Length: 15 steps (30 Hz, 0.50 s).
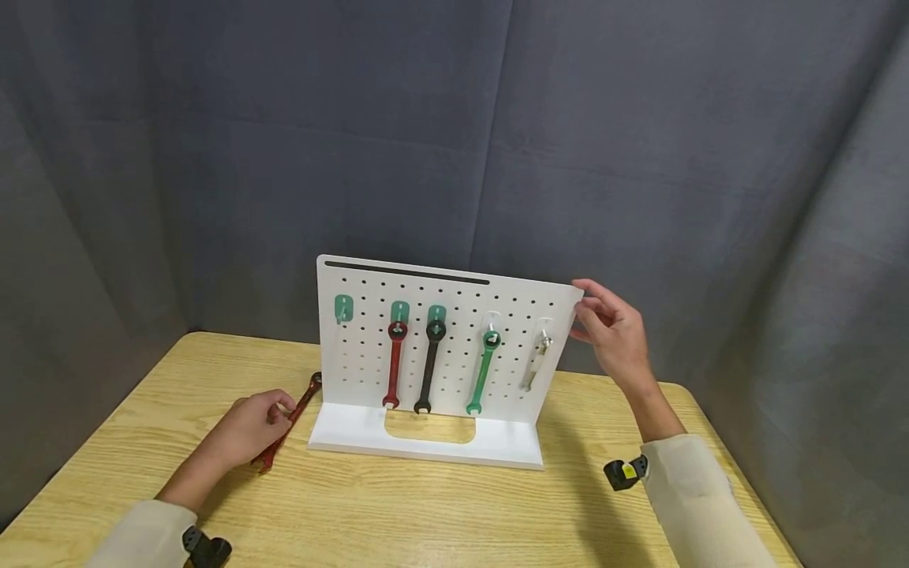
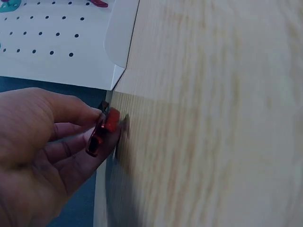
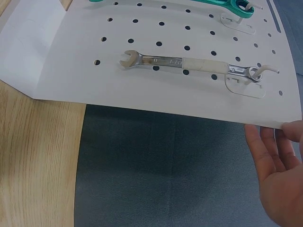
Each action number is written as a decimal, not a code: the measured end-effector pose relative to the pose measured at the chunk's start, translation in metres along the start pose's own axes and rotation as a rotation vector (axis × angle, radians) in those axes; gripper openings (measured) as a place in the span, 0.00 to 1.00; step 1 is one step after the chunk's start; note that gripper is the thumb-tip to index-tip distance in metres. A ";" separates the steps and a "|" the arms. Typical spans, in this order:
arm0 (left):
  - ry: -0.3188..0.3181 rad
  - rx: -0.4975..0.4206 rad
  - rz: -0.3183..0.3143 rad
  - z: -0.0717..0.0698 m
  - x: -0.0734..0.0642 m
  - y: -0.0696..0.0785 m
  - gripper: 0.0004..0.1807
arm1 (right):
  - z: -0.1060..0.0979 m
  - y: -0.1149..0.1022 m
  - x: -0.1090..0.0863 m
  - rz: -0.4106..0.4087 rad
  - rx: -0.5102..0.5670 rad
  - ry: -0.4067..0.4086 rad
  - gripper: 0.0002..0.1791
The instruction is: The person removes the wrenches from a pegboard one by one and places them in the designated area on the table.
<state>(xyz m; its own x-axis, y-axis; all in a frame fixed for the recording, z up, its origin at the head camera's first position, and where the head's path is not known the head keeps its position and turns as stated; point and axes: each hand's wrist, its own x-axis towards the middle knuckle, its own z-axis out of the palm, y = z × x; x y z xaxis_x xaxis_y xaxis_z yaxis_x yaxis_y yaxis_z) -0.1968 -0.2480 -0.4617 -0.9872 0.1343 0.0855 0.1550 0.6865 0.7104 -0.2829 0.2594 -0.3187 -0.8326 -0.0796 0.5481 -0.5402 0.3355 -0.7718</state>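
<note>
My left hand (image 1: 252,430) is at the table's left, pinching a red wrench (image 1: 304,404) between thumb and fingers. In the left wrist view that wrench (image 2: 111,120) is seen nearly end-on, close to the wood. A white pegboard (image 1: 447,347) stands in the middle of the table. My right hand (image 1: 614,331) holds its upper right edge, with the thumb at the front and the fingers behind. On the board's hooks hang another red wrench (image 1: 394,367), a black wrench (image 1: 429,367), a green wrench (image 1: 484,375) and a silver wrench (image 3: 203,65) with a pale wrapped middle.
At the board's upper left a green hook (image 1: 344,308) carries no wrench. The board's base (image 1: 426,451) has a cut-out at its middle. Grey curtains (image 1: 398,142) surround the light wooden table (image 1: 398,505) at the back and sides.
</note>
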 end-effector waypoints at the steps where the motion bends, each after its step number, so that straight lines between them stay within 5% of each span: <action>1: 0.000 0.001 -0.005 0.001 0.000 0.001 0.08 | 0.000 0.000 0.000 -0.001 -0.001 -0.003 0.19; 7: 0.001 0.022 -0.020 0.002 -0.004 0.004 0.06 | 0.000 0.001 0.000 -0.003 -0.003 -0.016 0.19; 15: -0.009 0.116 0.044 -0.001 -0.003 0.012 0.07 | -0.001 0.001 0.000 -0.003 -0.017 -0.015 0.19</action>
<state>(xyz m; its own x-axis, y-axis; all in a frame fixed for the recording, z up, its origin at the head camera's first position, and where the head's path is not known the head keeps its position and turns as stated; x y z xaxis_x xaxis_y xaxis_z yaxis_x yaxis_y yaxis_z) -0.1924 -0.2409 -0.4529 -0.9791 0.1720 0.1082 0.2017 0.7576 0.6208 -0.2835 0.2606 -0.3186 -0.8327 -0.0944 0.5456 -0.5406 0.3512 -0.7644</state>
